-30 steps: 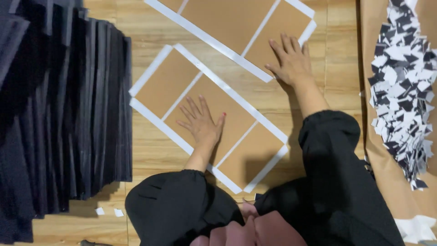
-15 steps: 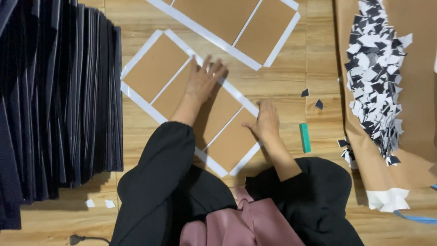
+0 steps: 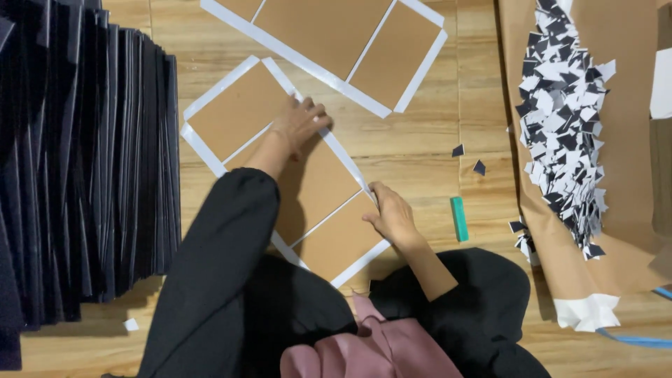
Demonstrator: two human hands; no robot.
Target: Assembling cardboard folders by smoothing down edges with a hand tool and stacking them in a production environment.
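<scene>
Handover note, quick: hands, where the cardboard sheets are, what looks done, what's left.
Left hand: flat, fingers spread on the upper right edge of the near brown panel sheet, holding nothing.
Right hand: fingers at the white border strip on the same edge, lower down; grip unclear.
Second panel sheet lies above on the wooden floor. Dark stacked sheets at left. Green block right of the right hand; black-and-white scraps on brown paper.
Done: panels sit on white-bordered backing.
Left: cannot tell from the picture.
</scene>
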